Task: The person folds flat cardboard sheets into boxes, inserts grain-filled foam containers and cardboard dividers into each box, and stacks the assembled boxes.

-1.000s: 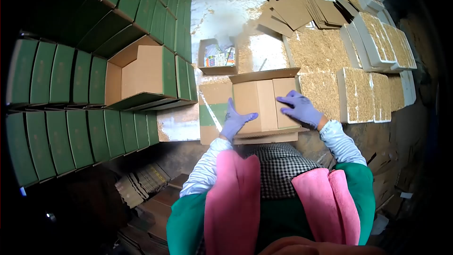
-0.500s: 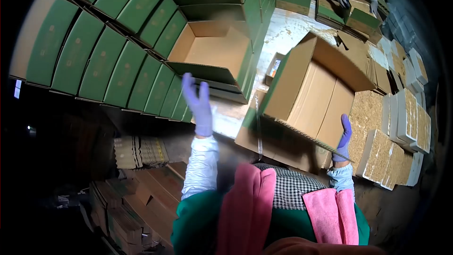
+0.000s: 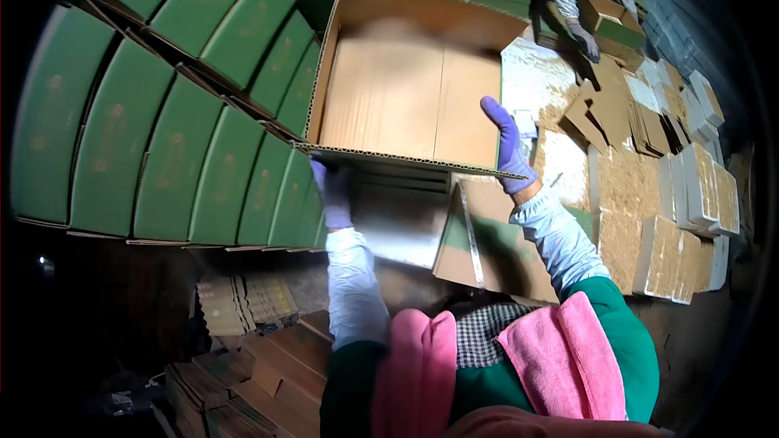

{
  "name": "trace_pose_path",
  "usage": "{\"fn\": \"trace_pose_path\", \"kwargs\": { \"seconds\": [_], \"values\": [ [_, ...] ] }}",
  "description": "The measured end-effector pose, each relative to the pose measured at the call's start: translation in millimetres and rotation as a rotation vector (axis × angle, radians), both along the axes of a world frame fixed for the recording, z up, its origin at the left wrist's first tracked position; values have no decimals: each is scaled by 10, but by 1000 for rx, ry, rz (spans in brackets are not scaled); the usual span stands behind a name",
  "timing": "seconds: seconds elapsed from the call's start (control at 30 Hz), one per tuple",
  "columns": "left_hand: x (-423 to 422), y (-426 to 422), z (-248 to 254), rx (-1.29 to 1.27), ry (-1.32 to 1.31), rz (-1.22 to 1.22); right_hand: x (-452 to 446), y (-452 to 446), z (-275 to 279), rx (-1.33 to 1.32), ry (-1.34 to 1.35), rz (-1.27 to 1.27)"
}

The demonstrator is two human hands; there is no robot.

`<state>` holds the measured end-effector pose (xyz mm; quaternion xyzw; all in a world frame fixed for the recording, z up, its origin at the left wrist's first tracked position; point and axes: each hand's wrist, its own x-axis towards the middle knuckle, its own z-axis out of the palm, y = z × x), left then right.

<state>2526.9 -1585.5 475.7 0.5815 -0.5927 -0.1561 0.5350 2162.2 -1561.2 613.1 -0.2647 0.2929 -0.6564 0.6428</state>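
Note:
An open cardboard box (image 3: 389, 97) with a bare brown inside is held up in front of me, beside the stacked green boxes. My right hand (image 3: 511, 146), in a purple glove, grips its right side near the lower corner, thumb up along the edge. My left hand (image 3: 331, 191), also gloved and somewhat blurred, is at the box's lower left corner, its fingers partly hidden under the near edge. A flat cardboard piece with a green band (image 3: 503, 243) lies on the table below the box.
Rows of green boxes (image 3: 170, 170) fill the left. Straw-coloured blocks in white trays (image 3: 665, 259) and flat cardboard pieces (image 3: 604, 109) lie at the right. A co-worker's gloved hand (image 3: 584, 40) is near a box at the upper right. Folded cardboard (image 3: 276, 373) lies at the lower left.
The open box has moved up and left from the table to the green stack. My left hand, off the box half a second ago, is now at its lower left corner.

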Motion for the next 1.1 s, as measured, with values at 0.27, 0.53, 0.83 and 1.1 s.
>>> {"fn": "trace_pose_path", "kwargs": {
  "seconds": [0.27, 0.53, 0.83, 1.1],
  "values": [
    [-787, 481, 611, 56, 292, 266, 535, -491, 58, 41, 536, 80],
    [-1702, 2074, 123, 480, -307, -665, -1123, 692, -35, -251, 1407, -316],
    [-2047, 2691, -703, 477, -972, -373, -2004, 3854, -1906, 280, 1979, 141],
    [-2115, 2422, 313, 489, -629, -528, -2049, 3918, -1532, 384, 1600, -320]
  ]
}}
